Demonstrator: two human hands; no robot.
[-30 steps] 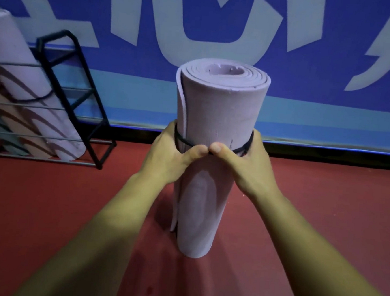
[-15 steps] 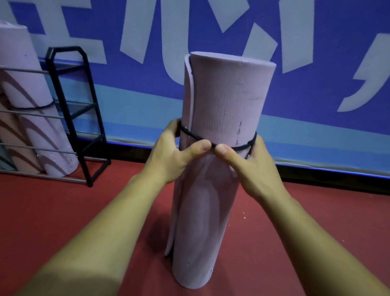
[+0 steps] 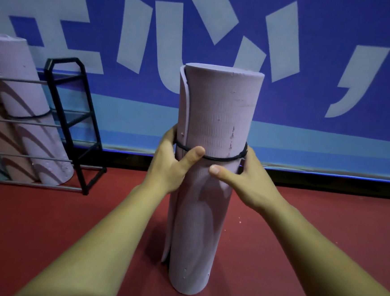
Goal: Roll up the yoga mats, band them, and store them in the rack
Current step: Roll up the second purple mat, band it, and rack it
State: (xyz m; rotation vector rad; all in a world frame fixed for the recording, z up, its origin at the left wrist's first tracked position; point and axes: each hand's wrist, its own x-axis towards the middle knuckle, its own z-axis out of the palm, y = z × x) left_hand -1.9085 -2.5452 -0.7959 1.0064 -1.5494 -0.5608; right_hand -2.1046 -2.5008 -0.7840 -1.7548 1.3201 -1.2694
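A rolled lilac yoga mat (image 3: 217, 117) stands upright on the red floor in the middle of the view. A thin black band (image 3: 221, 158) circles it about halfway up. My left hand (image 3: 170, 162) grips the roll from the left, its thumb lying on the band. My right hand (image 3: 245, 177) grips it from the right, thumb just under the band, fingers hidden behind the roll. The black rack (image 3: 74, 124) stands at the left by the wall.
In the rack leans a banded lilac mat (image 3: 25, 101) beside other rolls at the frame's left edge. A blue wall with pale lettering (image 3: 290, 50) runs behind. Red floor (image 3: 300, 226) spreads to the right and front.
The view has dropped lower and closer, so the roll's top end no longer shows. My thumbs, which met at the front, have moved apart; the right thumb now sits below the band.
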